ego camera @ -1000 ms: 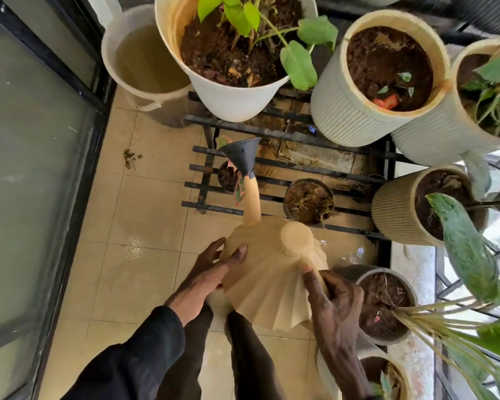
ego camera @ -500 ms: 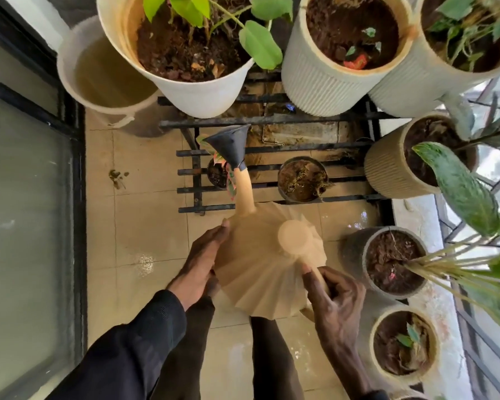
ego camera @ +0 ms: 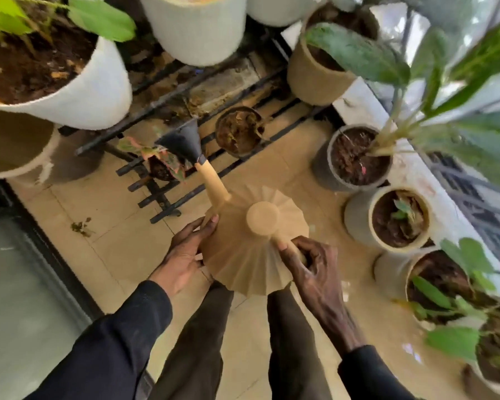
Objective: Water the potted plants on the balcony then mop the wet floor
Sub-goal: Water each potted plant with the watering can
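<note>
Swung left, watering can (ego camera: 251, 246) spout (ego camera: 212, 183) now pts at pink-leaved plant (ego camera: 168, 158).

Tan pleated watering can (ego camera: 251, 255) is tilted forward, its black rose (ego camera: 182, 142) just above a small pot (ego camera: 162, 166) of pink-green leaves. Soil-filled pots (ego camera: 355, 157) stand to the right. The tiled floor (ego camera: 113, 226) near them shows a wet sheen.

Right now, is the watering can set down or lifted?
Lifted: right hand grips the watering can by its handle; left hand touches its side.
</note>
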Demonstrator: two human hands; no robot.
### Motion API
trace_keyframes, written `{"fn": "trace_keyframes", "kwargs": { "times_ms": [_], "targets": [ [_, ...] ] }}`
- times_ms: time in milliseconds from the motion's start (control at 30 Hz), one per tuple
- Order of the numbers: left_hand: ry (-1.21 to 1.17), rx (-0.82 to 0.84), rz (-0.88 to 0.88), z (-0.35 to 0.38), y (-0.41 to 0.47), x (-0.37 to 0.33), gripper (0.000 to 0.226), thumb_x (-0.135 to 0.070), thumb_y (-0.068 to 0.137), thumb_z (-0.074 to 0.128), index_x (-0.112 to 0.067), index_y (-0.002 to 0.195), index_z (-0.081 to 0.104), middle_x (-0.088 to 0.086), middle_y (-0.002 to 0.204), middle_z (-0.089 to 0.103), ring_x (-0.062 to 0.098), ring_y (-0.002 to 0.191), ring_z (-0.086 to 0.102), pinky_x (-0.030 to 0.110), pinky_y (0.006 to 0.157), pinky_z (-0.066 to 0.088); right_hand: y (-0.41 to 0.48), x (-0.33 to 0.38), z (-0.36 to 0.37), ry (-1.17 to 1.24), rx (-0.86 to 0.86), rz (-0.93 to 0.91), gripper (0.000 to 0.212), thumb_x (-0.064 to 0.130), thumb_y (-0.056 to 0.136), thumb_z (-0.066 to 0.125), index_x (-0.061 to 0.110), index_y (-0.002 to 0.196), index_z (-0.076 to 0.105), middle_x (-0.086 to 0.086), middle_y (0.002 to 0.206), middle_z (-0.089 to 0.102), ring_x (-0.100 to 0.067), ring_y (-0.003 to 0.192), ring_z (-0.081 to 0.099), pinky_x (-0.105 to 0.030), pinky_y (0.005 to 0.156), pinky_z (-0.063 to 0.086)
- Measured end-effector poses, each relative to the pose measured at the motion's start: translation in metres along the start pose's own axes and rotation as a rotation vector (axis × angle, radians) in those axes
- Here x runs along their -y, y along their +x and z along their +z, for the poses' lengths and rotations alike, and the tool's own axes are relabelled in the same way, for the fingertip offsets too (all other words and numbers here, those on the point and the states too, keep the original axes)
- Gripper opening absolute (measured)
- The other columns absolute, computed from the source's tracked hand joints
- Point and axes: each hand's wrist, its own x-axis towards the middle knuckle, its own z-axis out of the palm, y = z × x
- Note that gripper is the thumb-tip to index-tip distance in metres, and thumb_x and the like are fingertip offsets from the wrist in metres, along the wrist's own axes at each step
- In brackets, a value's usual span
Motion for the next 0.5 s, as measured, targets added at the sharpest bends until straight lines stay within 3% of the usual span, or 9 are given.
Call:
{"fn": "trace_keyframes", "kwargs": {
  "times_ms": [200,300,367,467,500],
  "targets": [
    [0.218,0.101,-0.027,0.036,-0.009,0.030,0.068,-0.042,0.073,0.082,-0.027,0.136,0.060,-0.005,0.120,0.066,0.031,0.121,0.056,0.048,0.094,0.050,-0.062,-0.039,-0.020,0.040,-0.165,0.157,0.048,0.063,0.099,0.058,0.024,0.072,0.068,0.004,0.068,0.063,-0.014,0.061,0.058,-0.044,0.054,0.046],
    [0.336,0.173,-0.025,0.066,-0.018,0.055,0.065,-0.040,0.075,0.081,-0.026,0.135,0.062,-0.004,0.123,0.068,0.028,0.119,0.059,0.049,0.098,0.050,-0.096,-0.068,-0.029,0.071,-0.347,0.202,0.049,0.061,0.098,0.058,0.020,0.074,0.071,0.002,0.068,0.066,-0.019,0.062,0.061,-0.049,0.056,0.047],
    [0.410,0.204,-0.024,0.084,-0.027,0.074,0.061,-0.039,0.079,0.080,-0.024,0.135,0.062,-0.005,0.119,0.071,0.027,0.118,0.061,0.048,0.099,0.051,-0.118,-0.086,-0.035,0.077,-0.470,0.215,0.051,0.059,0.098,0.058,0.019,0.069,0.068,0.004,0.063,0.061,-0.017,0.057,0.057,-0.043,0.051,0.045],
    [0.553,0.285,-0.028,0.117,-0.046,0.117,0.056,-0.038,0.083,0.076,-0.021,0.135,0.062,-0.007,0.108,0.076,0.025,0.117,0.063,0.047,0.100,0.051,-0.166,-0.114,-0.055,0.097,-0.615,0.267,0.044,0.058,0.097,0.059,0.026,0.067,0.063,0.012,0.061,0.055,-0.006,0.054,0.051,-0.022,0.049,0.036],
    [0.591,0.311,-0.037,0.126,-0.052,0.132,0.056,-0.038,0.082,0.076,-0.020,0.134,0.063,-0.006,0.109,0.077,0.026,0.117,0.063,0.049,0.103,0.050,-0.184,-0.123,-0.061,0.091,-0.646,0.295,0.042,0.058,0.097,0.060,0.028,0.068,0.063,0.013,0.062,0.056,-0.004,0.055,0.052,-0.022,0.050,0.037]
  ]
}}
